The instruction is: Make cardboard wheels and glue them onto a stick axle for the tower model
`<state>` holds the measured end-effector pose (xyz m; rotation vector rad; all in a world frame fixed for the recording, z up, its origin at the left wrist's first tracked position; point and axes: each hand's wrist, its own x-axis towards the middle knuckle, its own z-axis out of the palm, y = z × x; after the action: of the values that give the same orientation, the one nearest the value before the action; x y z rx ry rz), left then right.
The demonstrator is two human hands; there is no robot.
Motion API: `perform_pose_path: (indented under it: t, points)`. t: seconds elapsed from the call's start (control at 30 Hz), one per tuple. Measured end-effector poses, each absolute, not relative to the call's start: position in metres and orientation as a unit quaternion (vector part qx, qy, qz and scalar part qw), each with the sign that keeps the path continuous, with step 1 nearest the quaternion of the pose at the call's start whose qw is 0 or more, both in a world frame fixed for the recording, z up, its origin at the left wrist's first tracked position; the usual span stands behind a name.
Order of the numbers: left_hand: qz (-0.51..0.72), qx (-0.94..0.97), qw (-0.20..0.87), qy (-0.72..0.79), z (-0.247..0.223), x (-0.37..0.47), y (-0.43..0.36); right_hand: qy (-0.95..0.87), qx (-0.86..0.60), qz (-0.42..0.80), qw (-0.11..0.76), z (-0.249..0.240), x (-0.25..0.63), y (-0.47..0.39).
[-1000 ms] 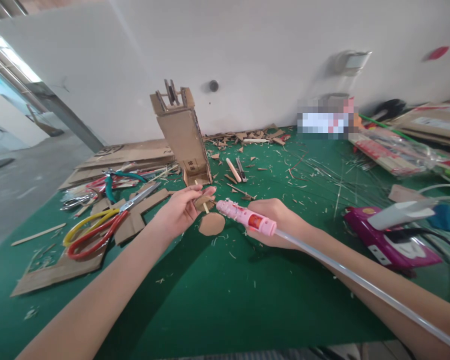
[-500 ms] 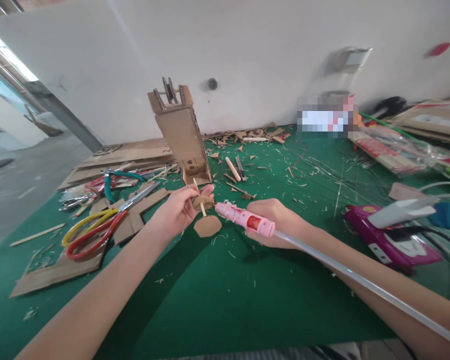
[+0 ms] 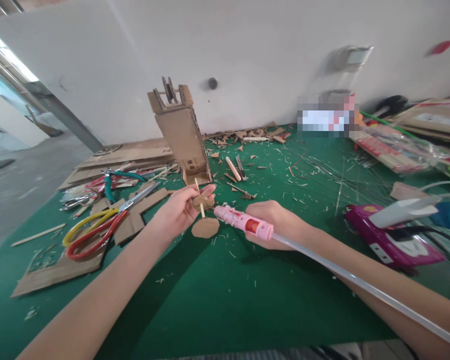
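Observation:
Between its fingers my left hand [image 3: 182, 207] grips a thin wooden stick [image 3: 202, 211] that runs through two cardboard discs. The smaller upper disc [image 3: 200, 202] sits by my fingertips; the larger lower disc [image 3: 205, 228] is at the stick's near end. My right hand [image 3: 272, 220] is wrapped round a pink hot glue gun [image 3: 242, 220], its nozzle pointing left, close to the upper disc. Whether the nozzle touches the disc I cannot tell. A long clear glue stick [image 3: 352, 276] trails from the gun's back end. Behind my hands stands a tall cardboard tower [image 3: 182, 137].
Scissors [image 3: 93, 227] with yellow and red handles and teal pliers [image 3: 108, 187] lie at left on cardboard pieces. A pink cutter [image 3: 233, 169] lies among scraps beyond my hands. At right is a purple power strip [image 3: 393, 240] with plugs and cables.
The discs on the stick have tilted and shifted slightly left, showing more of the upper disc's face. The glue gun has moved slightly left. Both hands keep their hold.

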<state>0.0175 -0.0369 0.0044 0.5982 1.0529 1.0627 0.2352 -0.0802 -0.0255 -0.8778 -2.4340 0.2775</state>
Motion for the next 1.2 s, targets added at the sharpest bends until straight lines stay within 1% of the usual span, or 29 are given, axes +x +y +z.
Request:
perform_pose_path:
  t: [0.2,0.37,0.53,0.83,1.03,1.2]
  points:
    - [0.466,0.301,0.694,0.459,-0.0037,0.0127,-0.0333,-0.890,-0.312,0.099,0.316,-0.0293,0.2344,-0.0795]
    - [0.463,0.309,0.693,0.457,-0.0051,0.0140,-0.0331,-0.894,-0.297,0.108,0.317,-0.0274,0.2328,-0.0793]
    - [0.471,0.305,0.692,0.454,-0.0041,0.0156,-0.0342,-0.890,-0.312,0.103,0.317,-0.0338,0.2332,-0.0781]
    - [0.484,0.279,0.696,0.451,0.0005,0.0154,-0.0349,-0.898,-0.335,0.104,0.266,-0.0303,0.2326,-0.0795]
    - [0.498,0.244,0.705,0.442,0.0008,0.0194,-0.0380,-0.893,-0.335,0.105,0.283,-0.0312,0.2323,-0.0797]
    - [0.513,0.241,0.705,0.426,0.0018,0.0214,-0.0390,-0.883,-0.335,0.097,0.314,-0.0328,0.2324,-0.0789]
